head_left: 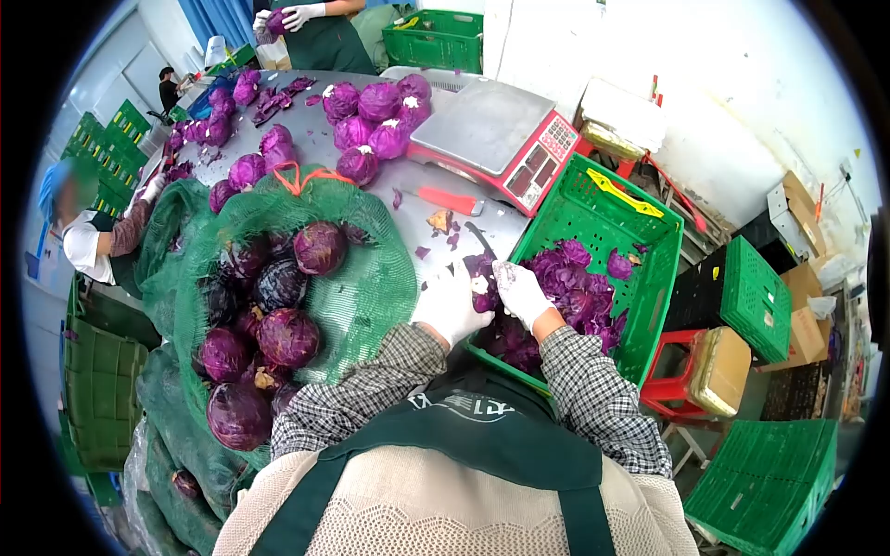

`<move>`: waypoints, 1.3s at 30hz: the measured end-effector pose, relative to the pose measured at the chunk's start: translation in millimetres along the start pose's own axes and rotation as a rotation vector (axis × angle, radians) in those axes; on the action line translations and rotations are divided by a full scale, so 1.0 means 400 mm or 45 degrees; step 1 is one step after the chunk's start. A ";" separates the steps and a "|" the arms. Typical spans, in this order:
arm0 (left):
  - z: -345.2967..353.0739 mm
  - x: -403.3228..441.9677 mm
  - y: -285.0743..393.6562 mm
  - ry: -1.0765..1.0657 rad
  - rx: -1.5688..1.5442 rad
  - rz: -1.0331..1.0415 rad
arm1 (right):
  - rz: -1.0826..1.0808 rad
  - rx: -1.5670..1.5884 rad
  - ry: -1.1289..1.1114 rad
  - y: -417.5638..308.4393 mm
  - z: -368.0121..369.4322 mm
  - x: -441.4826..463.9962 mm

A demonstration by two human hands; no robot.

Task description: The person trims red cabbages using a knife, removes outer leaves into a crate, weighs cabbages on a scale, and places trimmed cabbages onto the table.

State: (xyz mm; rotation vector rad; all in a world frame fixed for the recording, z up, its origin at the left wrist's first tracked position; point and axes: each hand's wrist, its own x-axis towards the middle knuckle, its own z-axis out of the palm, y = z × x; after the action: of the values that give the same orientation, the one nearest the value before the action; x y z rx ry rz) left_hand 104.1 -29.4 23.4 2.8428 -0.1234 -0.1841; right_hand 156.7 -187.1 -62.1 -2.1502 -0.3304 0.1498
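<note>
My left hand (451, 306), in a white glove, is closed round the left side of a purple cabbage (482, 284). On its right side, my right hand (521, 291), also gloved, has its fingers pressed together against the cabbage. Both hands are over the near left edge of a green crate (656, 287) that holds loose purple leaves (570, 283). To the left lies an open green net bag (362, 306) with several dark purple cabbages (288, 337). An orange-handled knife (449, 200) rests on the metal table beyond my hands.
A red scale (501, 139) stands behind the crate. Several peeled cabbages (380, 102) sit at the table's back. A co-worker (320, 37) stands across the table, another person (102, 241) at the left. A red stool (681, 371) and green crates (756, 296) are at the right.
</note>
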 end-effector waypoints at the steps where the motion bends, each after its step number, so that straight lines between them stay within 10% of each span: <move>1: -0.002 -0.007 0.003 0.021 -0.008 0.018 | 0.015 0.064 0.032 0.007 0.002 0.001; 10: 0.033 -0.063 -0.010 0.256 -0.001 0.075 | 0.095 0.162 0.101 0.029 0.000 0.009; 13: 0.011 -0.104 -0.013 0.253 -0.124 0.068 | 0.939 0.692 0.073 -0.066 -0.081 -0.038; 21: 0.115 -0.158 -0.208 0.335 -0.783 0.181 | 0.498 0.737 0.204 0.094 0.024 -0.106; 26: 0.111 -0.137 -0.209 0.163 -2.089 -0.475 | 0.217 0.284 0.465 0.189 -0.053 -0.180; 27: 0.088 -0.135 -0.193 0.163 -1.963 -0.503 | -0.006 -0.154 0.621 0.285 -0.043 -0.186; 29: 0.014 -0.131 -0.145 0.142 -1.713 -0.548 | 0.537 0.325 0.374 0.177 -0.121 -0.211; 34: 0.002 -0.122 -0.105 0.371 -0.156 0.134 | 0.000 0.404 0.083 -0.067 -0.114 -0.196; 39: 0.026 -0.125 -0.072 0.424 -0.047 0.195 | -0.291 -0.051 -0.007 -0.176 -0.013 -0.174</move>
State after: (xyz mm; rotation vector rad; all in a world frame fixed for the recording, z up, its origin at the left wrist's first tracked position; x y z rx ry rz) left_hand 55.2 0.2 11.0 2.7653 -0.2608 0.3147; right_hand 78.8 -173.8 -2.2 -2.1334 -0.5827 0.0184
